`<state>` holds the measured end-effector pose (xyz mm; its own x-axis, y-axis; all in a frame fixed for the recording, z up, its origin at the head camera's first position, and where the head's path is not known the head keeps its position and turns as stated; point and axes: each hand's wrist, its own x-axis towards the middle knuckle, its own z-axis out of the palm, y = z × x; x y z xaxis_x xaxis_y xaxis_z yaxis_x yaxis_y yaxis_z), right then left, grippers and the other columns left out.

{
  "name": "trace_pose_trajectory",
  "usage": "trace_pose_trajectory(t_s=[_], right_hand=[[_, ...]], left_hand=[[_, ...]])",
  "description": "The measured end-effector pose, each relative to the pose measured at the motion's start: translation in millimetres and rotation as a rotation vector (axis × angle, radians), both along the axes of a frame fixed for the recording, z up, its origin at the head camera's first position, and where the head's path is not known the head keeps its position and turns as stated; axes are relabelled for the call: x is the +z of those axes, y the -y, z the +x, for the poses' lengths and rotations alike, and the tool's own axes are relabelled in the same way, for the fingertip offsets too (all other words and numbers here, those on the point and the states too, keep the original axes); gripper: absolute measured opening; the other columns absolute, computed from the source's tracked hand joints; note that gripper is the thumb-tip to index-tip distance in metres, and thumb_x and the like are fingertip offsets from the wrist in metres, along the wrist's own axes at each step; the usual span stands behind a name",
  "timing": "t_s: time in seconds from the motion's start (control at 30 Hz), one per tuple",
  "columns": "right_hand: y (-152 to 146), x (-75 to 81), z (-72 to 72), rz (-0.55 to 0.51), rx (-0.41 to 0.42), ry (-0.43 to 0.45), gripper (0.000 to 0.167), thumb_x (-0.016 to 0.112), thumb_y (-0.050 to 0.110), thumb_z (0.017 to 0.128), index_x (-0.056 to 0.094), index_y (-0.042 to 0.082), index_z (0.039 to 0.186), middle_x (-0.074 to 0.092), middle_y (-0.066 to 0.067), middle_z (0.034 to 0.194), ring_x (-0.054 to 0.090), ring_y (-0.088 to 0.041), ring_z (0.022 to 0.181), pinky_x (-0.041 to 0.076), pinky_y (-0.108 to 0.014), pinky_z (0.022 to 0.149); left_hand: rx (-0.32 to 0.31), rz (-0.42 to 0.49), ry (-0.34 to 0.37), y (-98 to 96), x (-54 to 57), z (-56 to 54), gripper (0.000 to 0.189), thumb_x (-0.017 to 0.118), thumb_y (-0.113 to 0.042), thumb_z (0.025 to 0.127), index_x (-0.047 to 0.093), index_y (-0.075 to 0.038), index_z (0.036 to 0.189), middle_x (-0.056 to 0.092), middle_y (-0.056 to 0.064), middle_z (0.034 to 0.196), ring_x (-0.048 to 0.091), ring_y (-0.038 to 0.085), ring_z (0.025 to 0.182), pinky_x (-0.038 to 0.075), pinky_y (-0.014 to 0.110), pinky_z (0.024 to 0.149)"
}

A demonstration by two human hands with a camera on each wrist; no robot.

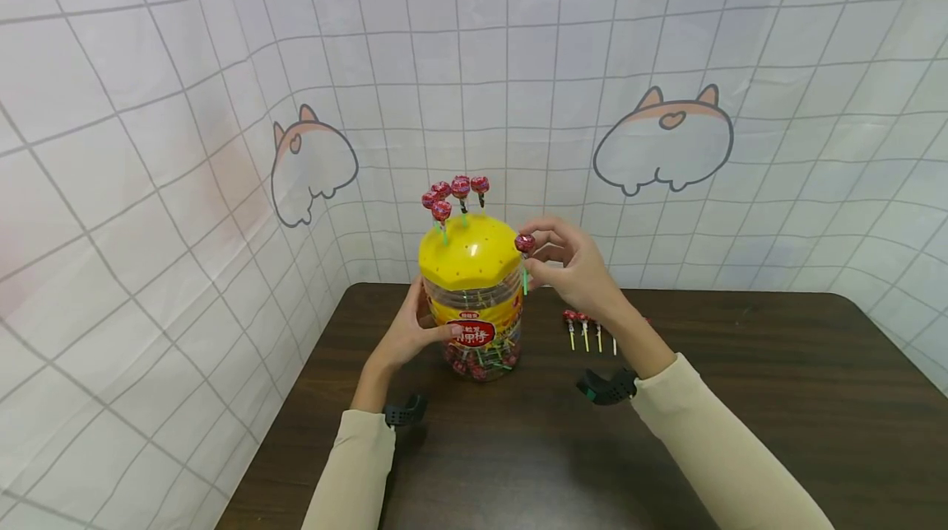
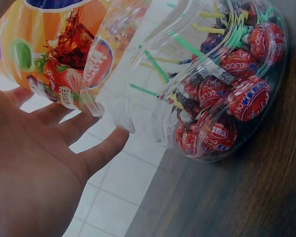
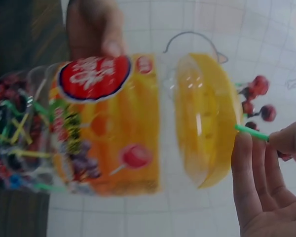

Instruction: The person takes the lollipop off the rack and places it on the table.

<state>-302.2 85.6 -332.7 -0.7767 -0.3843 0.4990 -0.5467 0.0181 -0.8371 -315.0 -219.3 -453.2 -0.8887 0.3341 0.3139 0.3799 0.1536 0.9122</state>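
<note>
A clear plastic jar (image 1: 481, 297) with a yellow label and a domed yellow lid (image 1: 474, 254) stands on the table. Wrapped lollipops lie inside it, seen closely in the left wrist view. Several red lollipops (image 1: 461, 187) stick up from holes in the lid. My left hand (image 1: 415, 328) grips the jar's side, thumb across the label and fingers round the far side. Beside the lid's right edge, my right hand (image 1: 566, 258) pinches a red lollipop (image 1: 524, 244) with its green stick (image 3: 251, 132) pointing at the lid. In the right wrist view the stick's tip appears close to the lid; contact cannot be told.
A row of lollipops (image 1: 584, 331) lies on the dark wooden table (image 1: 504, 464) right of the jar, partly hidden by the right forearm. Behind the table hangs a white gridded curtain (image 1: 511, 61) with cartoon animal prints. Both wrists wear black straps (image 1: 607, 387).
</note>
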Motion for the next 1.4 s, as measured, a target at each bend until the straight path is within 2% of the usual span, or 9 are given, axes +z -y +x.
trace_pose_trajectory(t_s=[0.33, 0.47, 0.57, 0.63, 0.73, 0.87, 0.97, 1.2, 1.4], right_hand=[[-25.6, -33.7, -6.0, 0.023, 0.046, 0.143, 0.039, 0.063, -0.006, 0.093, 0.053, 0.004, 0.129, 0.055, -0.019, 0.111, 0.068, -0.025, 0.080, 0.064, -0.042, 0.066], [-35.3, -49.5, -8.7, 0.061, 0.058, 0.189, 0.038, 0.061, -0.006, 0.095, 0.052, 0.004, 0.130, 0.054, -0.017, 0.116, 0.070, -0.032, 0.083, 0.064, -0.043, 0.067], [-41.8, -63.0, -11.4, 0.095, 0.055, 0.212, 0.037, 0.059, -0.007, 0.095, 0.051, 0.003, 0.130, 0.055, -0.019, 0.117, 0.071, -0.030, 0.084, 0.064, -0.042, 0.068], [-45.3, -71.6, -13.3, 0.113, 0.054, 0.229, 0.037, 0.058, -0.007, 0.095, 0.051, 0.002, 0.130, 0.056, -0.021, 0.118, 0.070, -0.024, 0.082, 0.064, -0.041, 0.069], [-49.3, -82.6, -14.9, 0.151, 0.032, 0.257, 0.037, 0.059, -0.007, 0.094, 0.051, 0.003, 0.130, 0.056, -0.022, 0.115, 0.070, -0.023, 0.083, 0.064, -0.045, 0.070], [-53.8, -97.6, -17.3, 0.202, 0.028, 0.292, 0.037, 0.060, -0.007, 0.094, 0.051, 0.004, 0.129, 0.054, -0.025, 0.112, 0.070, -0.028, 0.088, 0.062, -0.057, 0.075], [-56.6, -109.3, -19.1, 0.229, 0.037, 0.326, 0.037, 0.060, -0.008, 0.094, 0.052, 0.006, 0.127, 0.053, -0.024, 0.111, 0.070, -0.030, 0.087, 0.061, -0.060, 0.076], [-61.5, -130.1, -20.9, 0.275, 0.048, 0.367, 0.037, 0.062, -0.009, 0.092, 0.053, 0.005, 0.126, 0.052, -0.024, 0.108, 0.071, -0.028, 0.084, 0.064, -0.050, 0.072], [-65.6, -139.9, -21.7, 0.335, 0.064, 0.391, 0.037, 0.061, -0.008, 0.094, 0.049, -0.003, 0.128, 0.053, -0.025, 0.103, 0.069, -0.030, 0.084, 0.064, -0.050, 0.072]], left_hand=[[-0.007, -0.002, -0.014, -0.5, 0.0, -0.3, 0.099, 0.082, -0.026, 0.087, 0.018, -0.037, 0.161, 0.047, 0.009, 0.150, 0.053, 0.034, 0.133, 0.047, 0.060, 0.109], [-0.007, 0.003, -0.008, -0.3, -0.2, -0.7, 0.099, 0.083, -0.027, 0.087, 0.018, -0.039, 0.160, 0.046, 0.008, 0.150, 0.052, 0.034, 0.134, 0.046, 0.061, 0.109], [-0.006, 0.006, -0.005, -0.5, 0.0, -0.3, 0.100, 0.083, -0.026, 0.086, 0.017, -0.039, 0.161, 0.046, 0.008, 0.150, 0.052, 0.034, 0.135, 0.046, 0.061, 0.110], [-0.003, 0.008, -0.002, -0.7, 0.2, 0.0, 0.101, 0.083, -0.025, 0.086, 0.017, -0.039, 0.161, 0.046, 0.008, 0.150, 0.052, 0.033, 0.135, 0.046, 0.060, 0.110], [-0.005, 0.009, -0.001, -1.1, 0.8, 0.5, 0.100, 0.082, -0.025, 0.087, 0.017, -0.039, 0.161, 0.046, 0.008, 0.150, 0.052, 0.034, 0.135, 0.045, 0.061, 0.110], [-0.009, 0.013, -0.001, -1.6, 1.5, 1.1, 0.098, 0.082, -0.024, 0.087, 0.018, -0.039, 0.160, 0.047, 0.007, 0.150, 0.052, 0.034, 0.135, 0.044, 0.062, 0.111], [-0.007, 0.012, 0.001, -1.3, 0.8, 0.7, 0.098, 0.082, -0.024, 0.087, 0.018, -0.039, 0.160, 0.047, 0.007, 0.150, 0.051, 0.034, 0.135, 0.044, 0.061, 0.111], [0.006, 0.001, 0.004, -0.9, 0.7, 0.9, 0.097, 0.082, -0.024, 0.088, 0.019, -0.041, 0.160, 0.048, 0.006, 0.149, 0.052, 0.032, 0.134, 0.046, 0.060, 0.110], [0.006, -0.002, 0.003, -0.4, 0.9, 0.5, 0.099, 0.082, -0.025, 0.087, 0.018, -0.042, 0.160, 0.048, 0.005, 0.149, 0.052, 0.032, 0.135, 0.045, 0.060, 0.110]])
